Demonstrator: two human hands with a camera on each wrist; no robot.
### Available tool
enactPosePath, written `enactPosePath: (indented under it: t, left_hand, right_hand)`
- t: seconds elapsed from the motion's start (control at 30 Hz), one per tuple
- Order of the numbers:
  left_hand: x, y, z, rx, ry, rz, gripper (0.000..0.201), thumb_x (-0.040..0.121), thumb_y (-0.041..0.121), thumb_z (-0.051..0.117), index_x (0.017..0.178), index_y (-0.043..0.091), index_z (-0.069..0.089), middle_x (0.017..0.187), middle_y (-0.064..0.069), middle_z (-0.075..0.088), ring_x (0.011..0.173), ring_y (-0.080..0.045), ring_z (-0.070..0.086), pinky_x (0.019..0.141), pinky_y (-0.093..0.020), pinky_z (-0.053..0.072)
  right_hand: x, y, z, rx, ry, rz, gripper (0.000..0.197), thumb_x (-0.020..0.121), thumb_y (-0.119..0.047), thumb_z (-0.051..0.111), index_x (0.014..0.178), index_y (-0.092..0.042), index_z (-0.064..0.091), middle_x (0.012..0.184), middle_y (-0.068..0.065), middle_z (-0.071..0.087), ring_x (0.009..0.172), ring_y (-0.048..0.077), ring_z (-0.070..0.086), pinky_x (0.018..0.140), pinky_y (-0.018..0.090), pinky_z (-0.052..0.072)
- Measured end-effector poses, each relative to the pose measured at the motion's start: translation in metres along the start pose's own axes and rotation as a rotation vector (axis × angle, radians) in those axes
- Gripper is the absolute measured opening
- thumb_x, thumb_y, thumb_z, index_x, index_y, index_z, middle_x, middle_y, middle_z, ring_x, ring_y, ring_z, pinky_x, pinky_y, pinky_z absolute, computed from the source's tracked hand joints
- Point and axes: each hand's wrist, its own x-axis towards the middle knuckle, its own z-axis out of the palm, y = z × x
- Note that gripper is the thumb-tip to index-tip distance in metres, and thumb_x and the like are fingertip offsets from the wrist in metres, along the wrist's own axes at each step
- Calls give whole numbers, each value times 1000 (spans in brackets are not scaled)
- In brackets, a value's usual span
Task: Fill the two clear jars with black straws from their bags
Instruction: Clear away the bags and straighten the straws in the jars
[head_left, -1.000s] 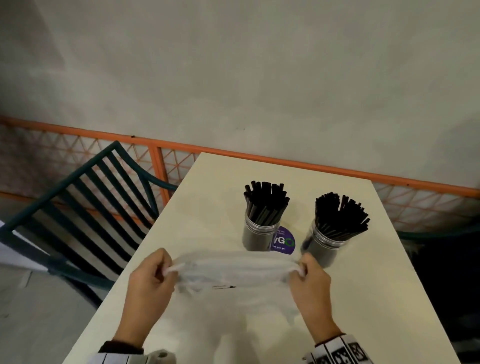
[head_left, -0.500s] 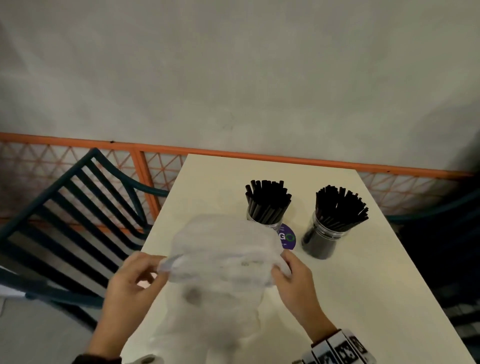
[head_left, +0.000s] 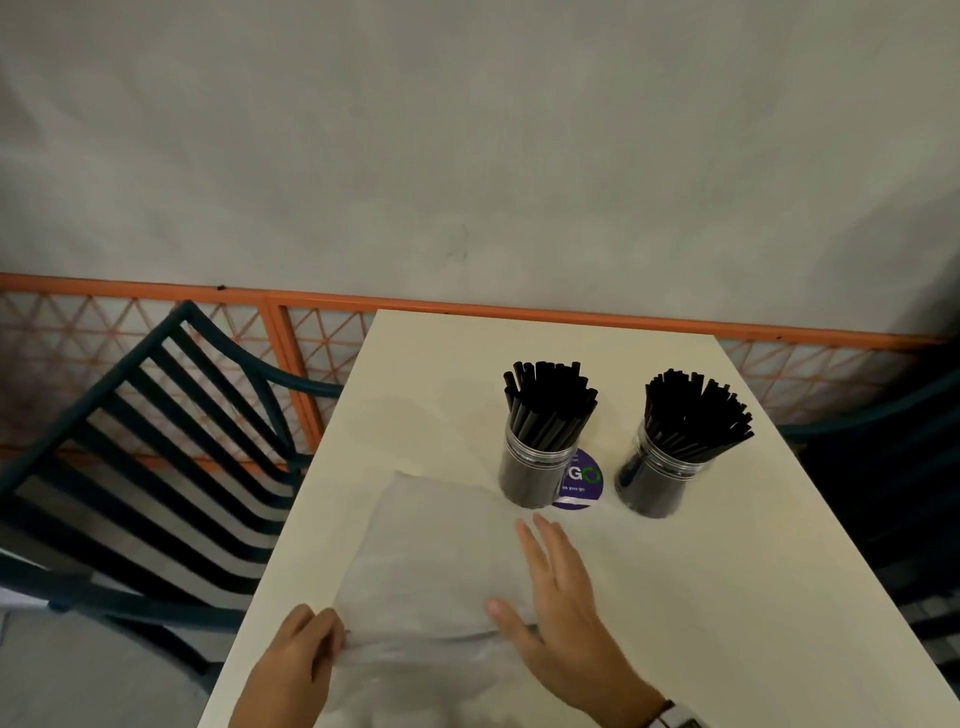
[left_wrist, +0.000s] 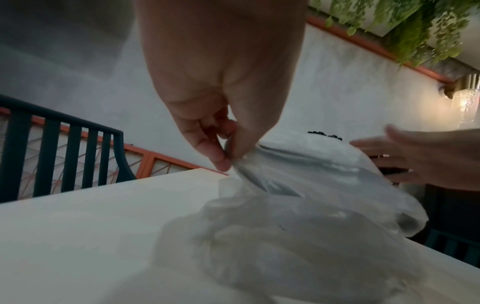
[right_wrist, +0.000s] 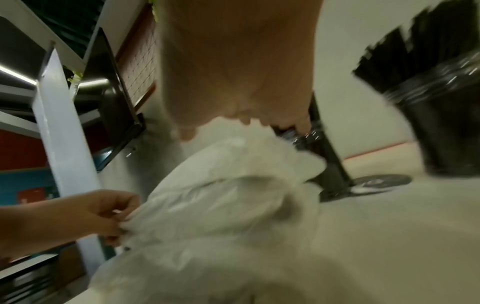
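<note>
Two clear jars stand on the white table, the left jar and the right jar, both packed with black straws. A translucent plastic bag lies spread flat in front of them; no straws show in it. My left hand pinches the bag's near left corner between thumb and fingers. My right hand lies with straight fingers on the bag's right side, palm down. In the right wrist view the bag is blurred, with the right jar beyond it.
A purple round sticker sits on the table between the jars. A dark green slatted chair stands left of the table, another chair at the right. An orange lattice railing and a grey wall run behind.
The bag, held stretched up between both hands before, now lies flat on the table. My right hand has let go of its corner and flattened onto it; the left still pinches its corner.
</note>
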Motion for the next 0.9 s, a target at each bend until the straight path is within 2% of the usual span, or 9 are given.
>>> enactPosePath:
  t: [0.07, 0.13, 0.23, 0.3, 0.4, 0.53, 0.67, 0.83, 0.9]
  left_hand:
    - [-2, -6, -1, -24, -135, -38, 62, 49, -18, 74, 66, 35, 47, 76, 14, 37, 56, 3, 43, 57, -4, 35]
    - [0, -6, -11, 2, -308, -26, 61, 50, 14, 85, 66, 61, 49, 87, 21, 41, 67, 7, 48, 63, -4, 37]
    - [8, 26, -30, 216, -319, 120, 38, 64, 78, 47, 93, 55, 57, 107, 26, 46, 91, -6, 52, 75, -23, 51]
    - [17, 59, -20, 232, -185, 246, 62, 81, 72, 26, 113, 30, 57, 126, 1, 57, 110, -19, 47, 87, -32, 50]
    - [29, 95, 17, 336, -266, 313, 64, 89, 61, 16, 132, 21, 43, 143, -4, 43, 131, -28, 28, 109, -35, 12]
    - [44, 58, 59, 509, -489, 142, 66, 91, 56, 4, 127, 17, 43, 158, -10, 2, 137, -38, 14, 114, -43, -6]
    - [35, 12, 74, 456, -522, 60, 66, 89, 60, 4, 144, 27, 18, 156, 2, -19, 115, -34, 36, 96, -42, 24]
    - [37, 16, 70, 425, -633, -155, 70, 87, 66, 6, 146, 28, 6, 142, -3, 45, 114, -29, 54, 93, -35, 39]
    - [46, 25, 60, 436, -691, -170, 93, 73, 81, 3, 146, 24, 15, 149, -6, 26, 129, -31, 44, 99, -42, 42]
  right_hand:
    - [12, -5, 20, -125, -24, 0, 69, 79, -70, 4, 142, -42, -2, 153, -15, -12, 141, 9, -17, 113, 32, -16]
    - [20, -2, 45, -231, -232, 78, 60, 89, -58, 4, 140, -36, 27, 152, -5, 30, 140, 20, 27, 110, 39, -7]
    - [29, 20, 88, -374, -265, 98, 56, 93, -48, 13, 125, -26, 53, 127, -1, 62, 116, 28, 58, 109, 44, -1]
    - [28, 20, 94, -387, -240, 84, 49, 90, -47, 30, 124, -23, 56, 129, 3, 61, 118, 30, 57, 110, 45, -1]
    - [32, 21, 96, -477, -254, 101, 61, 88, -43, 20, 141, -16, 31, 152, 7, 22, 140, 29, 21, 116, 46, -13]
    - [34, 29, 103, -418, -350, 213, 57, 95, -43, 5, 128, -21, 47, 128, 2, 61, 118, 28, 57, 114, 44, 11]
    - [28, 35, 101, -292, -326, 180, 56, 94, -42, 3, 137, -26, 35, 128, -1, 62, 122, 24, 38, 108, 41, 2]
    - [31, 42, 90, -213, -356, 108, 54, 95, -46, 8, 128, -27, 46, 133, -8, 57, 127, 17, 45, 110, 34, 4]
    - [27, 45, 70, -18, -257, 3, 50, 95, -49, 28, 128, -21, 51, 140, -7, 46, 132, 3, 32, 114, 24, 6]
